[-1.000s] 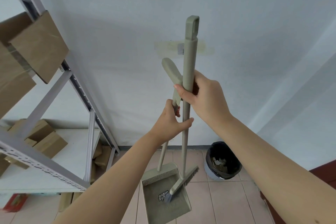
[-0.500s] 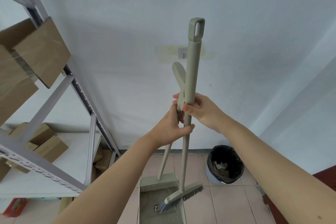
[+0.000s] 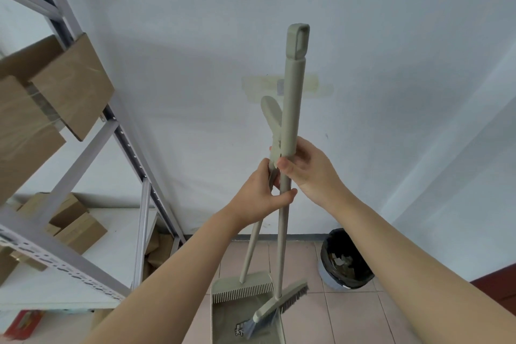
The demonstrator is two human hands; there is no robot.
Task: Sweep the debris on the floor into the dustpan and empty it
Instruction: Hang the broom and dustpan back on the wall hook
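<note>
Dustpan (image 3: 223, 315) handle clamped in left hand (image 3: 259, 198), broom (image 3: 291, 109) in right hand (image 3: 312, 173); tilting could spill the scrap (image 3: 240, 328) below.

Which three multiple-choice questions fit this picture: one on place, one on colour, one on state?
1. Where does the bin stand? A) on the shelf B) on the floor by the wall C) on a box
2. What colour is the bin liner? A) black B) red C) white
3. What does the right hand hold? A) nothing B) a box C) the broom handle
Answers: B, it stands on the floor right of the dustpan; A, black plastic lines it; C, its fingers curl round the broom handle, while the left hand grips the dustpan handle.
</note>
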